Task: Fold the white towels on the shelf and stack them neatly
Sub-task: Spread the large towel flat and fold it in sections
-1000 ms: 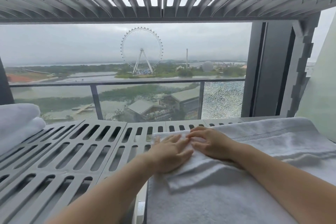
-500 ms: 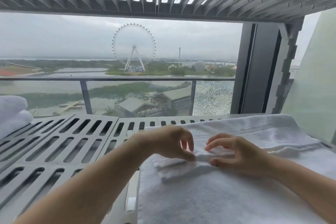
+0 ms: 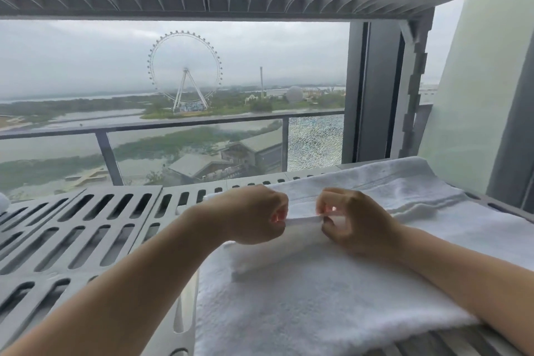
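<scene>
Towel [image 3: 303, 220] between left hand [image 3: 248, 215], right hand [image 3: 354, 222]

On my feed the person shows as two bare forearms and two bare hands. The left forearm [image 3: 130, 283] looks long and smooth, widening toward the frame's lower edge; the right forearm [image 3: 468, 272] is cut off at the lower right corner. The left hand [image 3: 254, 217] and right hand [image 3: 358, 222] are bare, knuckles rounded, the wide lens stretching both arms
</scene>
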